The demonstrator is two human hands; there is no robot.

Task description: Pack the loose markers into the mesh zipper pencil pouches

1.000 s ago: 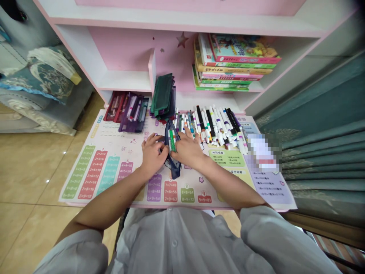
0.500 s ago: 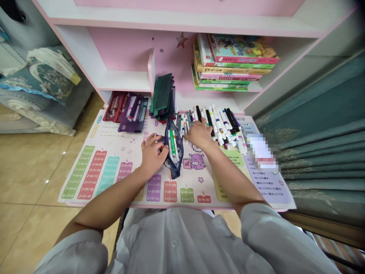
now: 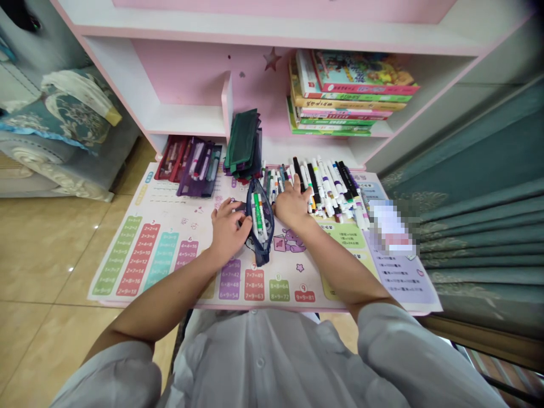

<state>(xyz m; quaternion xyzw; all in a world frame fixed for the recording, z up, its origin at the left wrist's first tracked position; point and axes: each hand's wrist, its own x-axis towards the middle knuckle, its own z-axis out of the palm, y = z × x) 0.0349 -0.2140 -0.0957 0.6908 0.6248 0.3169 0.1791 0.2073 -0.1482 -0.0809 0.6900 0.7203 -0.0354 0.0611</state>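
A navy mesh zip pouch (image 3: 264, 249) lies unzipped on the desk, pointing away from me. Inside it are several markers (image 3: 258, 215), one with a green barrel. My left hand (image 3: 229, 229) rests at the pouch's left side, its fingers apart and curved, the thumb against the pouch edge. Just right of the pouch, my right hand (image 3: 292, 207) reaches over the near left part of a heap of white and black markers (image 3: 327, 184). Its fingers are spread and touch the markers; whether one is pinched beneath them is hidden.
Filled red pouches (image 3: 171, 161) and a purple pouch (image 3: 195, 173) lie at the back left. A stack of green and dark mesh pouches (image 3: 242, 144) stands behind the open one. Books (image 3: 348, 105) are piled on the shelf. A blurred phone-like object (image 3: 391, 226) lies right.
My right hand has shifted slightly left and nearer me over the markers, its fingers spread differently. My left hand and the pouch stay in place.
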